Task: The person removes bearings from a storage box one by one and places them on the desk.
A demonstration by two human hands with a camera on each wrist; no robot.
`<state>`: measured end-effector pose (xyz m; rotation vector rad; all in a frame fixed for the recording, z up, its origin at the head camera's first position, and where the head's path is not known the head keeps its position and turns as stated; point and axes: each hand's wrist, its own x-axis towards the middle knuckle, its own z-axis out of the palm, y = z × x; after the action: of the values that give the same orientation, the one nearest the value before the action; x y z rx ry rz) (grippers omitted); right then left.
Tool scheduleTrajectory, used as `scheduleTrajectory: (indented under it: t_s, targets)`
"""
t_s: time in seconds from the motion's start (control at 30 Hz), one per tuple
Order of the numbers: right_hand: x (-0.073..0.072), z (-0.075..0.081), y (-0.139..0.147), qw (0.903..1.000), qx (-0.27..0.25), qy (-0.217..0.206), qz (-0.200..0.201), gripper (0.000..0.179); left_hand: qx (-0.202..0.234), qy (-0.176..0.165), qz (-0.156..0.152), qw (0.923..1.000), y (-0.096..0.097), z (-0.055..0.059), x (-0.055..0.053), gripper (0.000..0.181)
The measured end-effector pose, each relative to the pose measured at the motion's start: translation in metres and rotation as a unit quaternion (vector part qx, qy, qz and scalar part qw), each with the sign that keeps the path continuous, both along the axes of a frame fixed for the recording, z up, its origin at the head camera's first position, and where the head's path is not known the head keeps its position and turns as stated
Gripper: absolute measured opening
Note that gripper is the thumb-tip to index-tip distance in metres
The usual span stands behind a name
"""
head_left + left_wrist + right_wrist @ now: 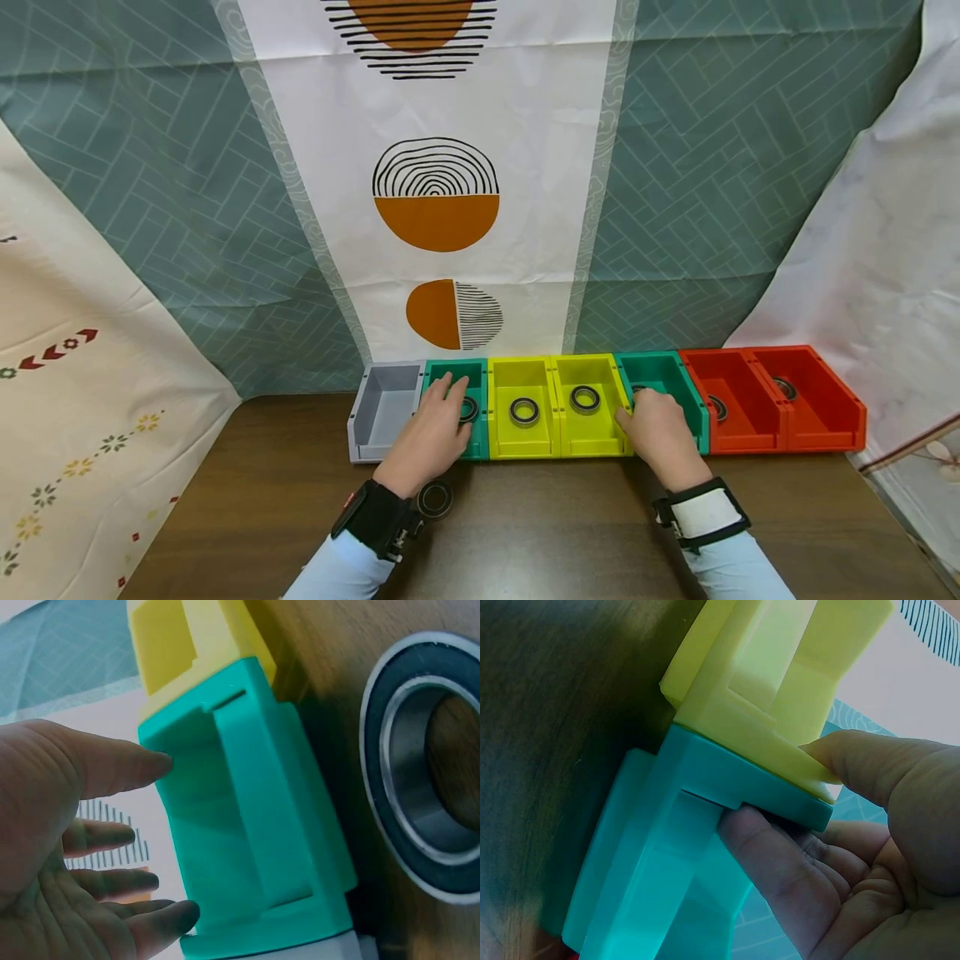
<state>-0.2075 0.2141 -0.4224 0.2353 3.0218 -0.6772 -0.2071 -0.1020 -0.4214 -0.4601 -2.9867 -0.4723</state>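
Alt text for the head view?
A person's left hand is over the left green bin while the right hand pinches the edge between the right green bin and a yellow bin, in a row of seven bins on a wooden table. Dark rings sit in several bins; another ring lies near the left hand.

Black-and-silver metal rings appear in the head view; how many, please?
7 rings: one on the brown table, one in each of two green plastic bins, two yellow bins and two red bins; one by the right hand is partly hidden, more might be.
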Motion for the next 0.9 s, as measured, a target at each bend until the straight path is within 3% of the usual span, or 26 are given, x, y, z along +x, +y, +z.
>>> scheduleTrajectory:
  t_s: [0.37,0.6,0.9]
  targets:
    - [-0.002,-0.003,-0.001,1.0000,-0.001,0.008,-0.003,0.032,-0.001,-0.068,0.026,0.9973,0.011,-0.010,-0.018,0.071]
    - [-0.003,-0.004,-0.001,1.0000,0.004,0.006,-0.002,0.032,-0.009,-0.082,0.031,0.9961,0.015,-0.021,-0.024,0.070]
    - [-0.001,-0.002,0.000,1.0000,0.002,0.007,-0.004,0.032,-0.025,-0.097,0.034,0.9945,0.019,-0.027,-0.035,0.070]
